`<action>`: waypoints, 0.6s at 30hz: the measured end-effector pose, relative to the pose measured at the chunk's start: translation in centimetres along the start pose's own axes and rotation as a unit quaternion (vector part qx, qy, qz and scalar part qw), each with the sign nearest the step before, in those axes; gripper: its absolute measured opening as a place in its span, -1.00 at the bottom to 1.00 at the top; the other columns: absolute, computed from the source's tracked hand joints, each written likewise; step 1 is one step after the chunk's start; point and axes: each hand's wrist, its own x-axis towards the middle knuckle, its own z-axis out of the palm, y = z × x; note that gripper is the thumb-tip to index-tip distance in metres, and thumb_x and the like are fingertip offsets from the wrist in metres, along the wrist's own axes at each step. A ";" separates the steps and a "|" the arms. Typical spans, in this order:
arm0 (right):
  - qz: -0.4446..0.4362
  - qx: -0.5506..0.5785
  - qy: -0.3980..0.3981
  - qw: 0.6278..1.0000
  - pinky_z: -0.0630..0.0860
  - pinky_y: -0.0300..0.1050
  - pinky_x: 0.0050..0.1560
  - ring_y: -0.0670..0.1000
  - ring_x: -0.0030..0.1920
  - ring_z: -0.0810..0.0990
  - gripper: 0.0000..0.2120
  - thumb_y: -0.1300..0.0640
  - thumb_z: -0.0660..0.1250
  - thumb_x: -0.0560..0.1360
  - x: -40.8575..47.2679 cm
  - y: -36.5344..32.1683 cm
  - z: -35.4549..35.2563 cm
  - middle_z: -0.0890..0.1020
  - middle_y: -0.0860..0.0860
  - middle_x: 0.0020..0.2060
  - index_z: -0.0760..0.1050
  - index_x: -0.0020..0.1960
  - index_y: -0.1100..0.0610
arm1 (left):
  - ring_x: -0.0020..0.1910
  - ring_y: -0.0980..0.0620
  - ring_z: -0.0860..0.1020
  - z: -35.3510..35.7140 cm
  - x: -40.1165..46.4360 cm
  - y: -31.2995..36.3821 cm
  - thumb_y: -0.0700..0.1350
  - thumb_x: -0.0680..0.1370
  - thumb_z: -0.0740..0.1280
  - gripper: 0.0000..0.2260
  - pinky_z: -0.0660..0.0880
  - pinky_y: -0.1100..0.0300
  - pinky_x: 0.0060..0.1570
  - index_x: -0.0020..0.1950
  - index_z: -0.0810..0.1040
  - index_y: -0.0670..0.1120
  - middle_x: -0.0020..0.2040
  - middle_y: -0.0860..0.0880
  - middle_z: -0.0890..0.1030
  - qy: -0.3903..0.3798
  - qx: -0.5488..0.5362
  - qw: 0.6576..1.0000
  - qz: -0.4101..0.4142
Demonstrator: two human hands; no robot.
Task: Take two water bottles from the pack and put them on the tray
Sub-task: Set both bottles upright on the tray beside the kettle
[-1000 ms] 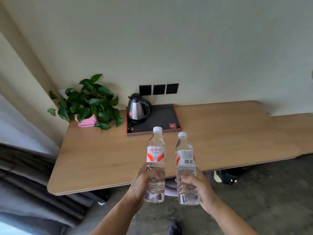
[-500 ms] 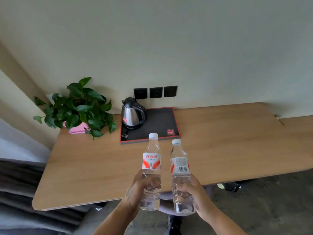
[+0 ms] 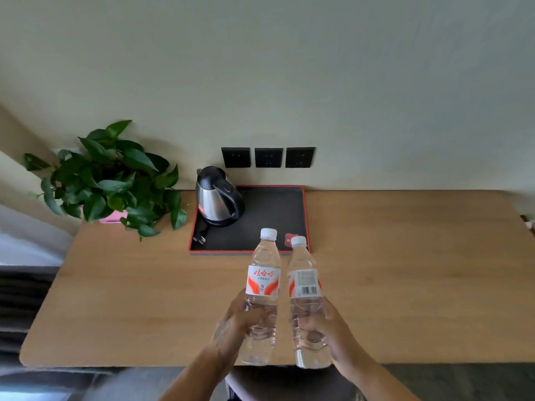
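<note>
I hold two clear water bottles upright, side by side, over the near edge of the wooden table. My left hand [image 3: 238, 324] grips the lower half of the left bottle [image 3: 263, 282], whose red and white label faces me. My right hand [image 3: 333, 328] grips the right bottle [image 3: 304, 285], barcode side toward me. Both have white caps. The black tray with a red rim [image 3: 275, 212] lies at the back of the table against the wall, beyond the bottles. The pack is out of view.
A steel kettle [image 3: 215, 198] stands on the tray's left part with its plug beside it; a small red packet [image 3: 290, 240] lies at the tray's front right corner. A potted green plant [image 3: 107, 178] sits left of the tray. Three black wall sockets [image 3: 267, 157] are above. Wooden table [image 3: 405, 256].
The table and tray have grown nearer and larger in view as I came closer. Both bottles stay upright in my hands, now over the table's near edge.
</note>
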 end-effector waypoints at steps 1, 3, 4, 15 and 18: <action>0.003 -0.001 0.005 1.000 0.64 -0.14 -0.19 0.09 -0.13 0.76 -0.49 0.07 0.56 0.19 0.6 -0.4 -0.3 0.81 0.11 -0.05 0.69 0.14 -0.04 | 0.18 -0.41 0.69 0.2 0.8 0.3 -0.08 0.18 0.47 -0.45 0.59 -0.32 0.25 0.18 0.73 -0.07 0.12 -0.24 0.79 0.006 0.003 1.000 -0.001; 0.004 -0.015 0.005 1.000 0.59 -0.09 -0.18 0.10 -0.15 0.72 -0.47 0.00 0.57 0.18 1.9 -1.4 -0.8 0.80 0.05 -0.06 0.67 0.15 -0.13 | 0.07 -0.30 0.71 0.2 2.4 1.2 -0.05 0.18 0.47 -0.49 0.58 -0.18 0.14 0.14 0.73 -0.06 0.07 -0.22 0.79 0.007 0.011 1.000 -0.006; 0.005 -0.025 0.005 1.000 0.60 -0.08 -0.13 0.08 -0.13 0.73 -0.45 -0.03 0.58 0.17 2.6 -1.8 -1.0 0.79 0.04 -0.04 0.66 0.17 -0.15 | 0.03 -0.23 0.70 0.2 3.3 1.6 -0.04 0.18 0.48 -0.49 0.57 -0.14 0.12 0.12 0.73 -0.07 0.06 -0.23 0.79 0.003 0.015 1.000 -0.008; -0.062 -0.116 0.027 0.991 0.58 0.06 0.24 0.07 0.22 0.72 -0.34 0.13 0.64 0.26 14.5 -8.3 -4.4 0.77 0.03 0.15 0.57 0.31 -0.16 | 0.01 -0.17 0.72 -1.0 16.6 7.4 -0.12 0.24 0.57 -0.59 0.61 -0.13 0.13 0.08 0.69 -0.03 -0.03 -0.10 0.78 -0.012 0.096 0.995 0.029; -0.091 -0.170 0.036 0.981 0.60 0.08 0.25 -0.01 0.20 0.74 -0.31 0.13 0.68 0.21 19.5 -11.0 -4.9 0.77 -0.03 0.16 0.57 0.28 -0.16 | 0.08 -0.15 0.76 -1.0 20.9 10.0 -0.19 0.24 0.59 -0.56 0.64 -0.09 0.15 0.10 0.70 0.04 0.02 -0.09 0.80 -0.016 0.116 0.992 0.055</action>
